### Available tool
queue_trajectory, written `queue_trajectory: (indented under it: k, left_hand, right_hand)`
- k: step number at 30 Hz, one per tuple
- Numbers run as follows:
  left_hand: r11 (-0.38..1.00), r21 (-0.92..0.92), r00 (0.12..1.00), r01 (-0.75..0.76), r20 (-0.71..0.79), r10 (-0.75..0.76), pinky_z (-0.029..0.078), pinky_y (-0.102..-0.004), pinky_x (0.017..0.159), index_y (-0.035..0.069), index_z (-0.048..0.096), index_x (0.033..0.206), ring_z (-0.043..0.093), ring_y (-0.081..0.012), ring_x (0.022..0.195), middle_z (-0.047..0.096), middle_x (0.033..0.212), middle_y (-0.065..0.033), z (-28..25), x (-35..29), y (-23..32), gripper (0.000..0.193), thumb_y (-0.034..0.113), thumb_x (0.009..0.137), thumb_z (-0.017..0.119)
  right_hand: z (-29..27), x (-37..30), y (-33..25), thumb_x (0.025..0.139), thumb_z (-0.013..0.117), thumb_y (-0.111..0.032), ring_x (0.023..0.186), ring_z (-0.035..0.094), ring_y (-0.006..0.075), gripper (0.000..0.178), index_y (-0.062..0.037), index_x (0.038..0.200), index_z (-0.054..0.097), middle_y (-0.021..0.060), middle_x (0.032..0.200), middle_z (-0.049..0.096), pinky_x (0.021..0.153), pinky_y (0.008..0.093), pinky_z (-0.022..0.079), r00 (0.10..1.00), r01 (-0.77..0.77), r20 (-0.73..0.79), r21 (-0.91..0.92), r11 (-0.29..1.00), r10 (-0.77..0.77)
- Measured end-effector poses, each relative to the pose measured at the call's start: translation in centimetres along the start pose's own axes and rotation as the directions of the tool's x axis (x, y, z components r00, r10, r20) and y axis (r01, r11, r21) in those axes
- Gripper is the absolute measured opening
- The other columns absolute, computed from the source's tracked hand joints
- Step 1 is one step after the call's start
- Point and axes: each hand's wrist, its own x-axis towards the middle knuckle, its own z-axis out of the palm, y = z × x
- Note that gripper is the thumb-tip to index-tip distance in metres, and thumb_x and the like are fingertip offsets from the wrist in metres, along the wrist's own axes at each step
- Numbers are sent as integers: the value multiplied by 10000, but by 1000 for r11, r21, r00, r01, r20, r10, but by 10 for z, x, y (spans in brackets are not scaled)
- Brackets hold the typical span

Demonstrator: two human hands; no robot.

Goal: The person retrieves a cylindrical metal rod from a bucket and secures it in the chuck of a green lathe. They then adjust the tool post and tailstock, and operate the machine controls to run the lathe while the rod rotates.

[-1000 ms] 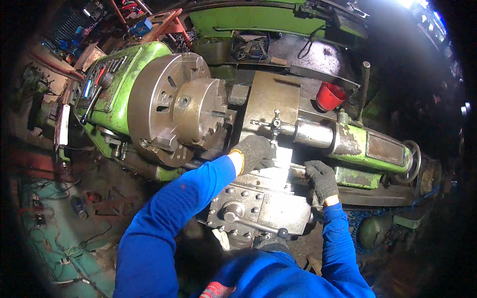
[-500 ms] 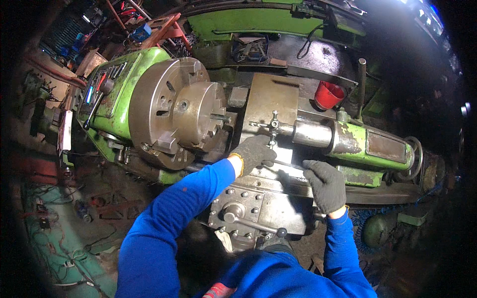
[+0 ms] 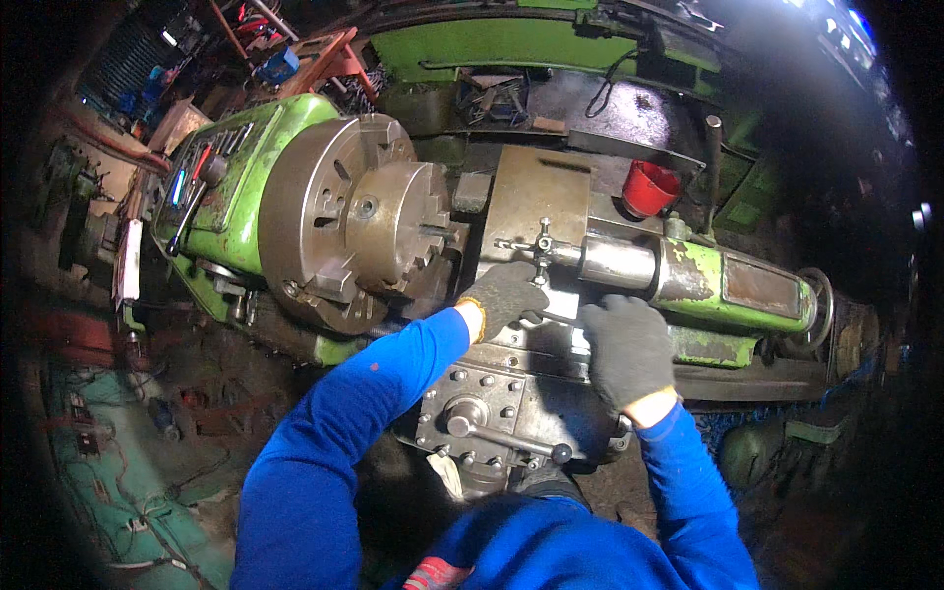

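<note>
Both hands wear dark grey knitted gloves. My left hand (image 3: pixel 504 297) is closed just below a small steel fitting with several knobbed arms (image 3: pixel 544 250), at the end of the tailstock's shiny quill (image 3: pixel 618 263). A thin metal rod (image 3: pixel 560 318) runs from the left fingers toward my right hand (image 3: pixel 629 352). The right hand is closed around the rod's other end, its fingers partly hidden behind the glove's back. Both hands are above the lathe's cross slide. On the left, facing the fitting, is the large chuck (image 3: pixel 393 226) with its stepped jaws.
The green headstock (image 3: pixel 228 211) stands left of the chuck, with levers and small tools on it. A red cup (image 3: pixel 650 188) sits behind the green tailstock (image 3: pixel 742 285). Nearer me are a bolted plate and a ball-ended lever (image 3: pixel 511 440). Metal pieces fill a bin (image 3: pixel 495 98) at the back.
My right hand has moved left, closer to the left hand, and less of the rod shows between them. The left hand has shifted slightly.
</note>
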Motion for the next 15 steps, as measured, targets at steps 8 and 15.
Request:
queue_trajectory:
  k: [8, 15]
  left_hand:
    - [966, 201, 981, -160, -72, 178, 583, -512, 884, 113, 778, 998, 714, -419, 1037, 712, 1056, -171, 6, 4, -15, 174, 94, 827, 801]
    - [969, -130, 977, 209, 70, -201, 584, -498, 830, 111, 772, 1028, 721, -402, 1006, 697, 1038, -167, -9, 10, 10, 190, 96, 840, 801]
  right_hand:
    - [48, 45, -18, 1009, 639, -247, 927, 847, 398, 303, -73, 1017, 887, 190, 980, 854, 802, 529, 660, 957, 23, 291, -58, 998, -5]
    - [32, 49, -8, 1059, 585, -243, 1105, 816, 464, 367, -27, 1174, 858, 274, 1172, 823, 947, 552, 657, 891, -46, 450, -47, 998, 62]
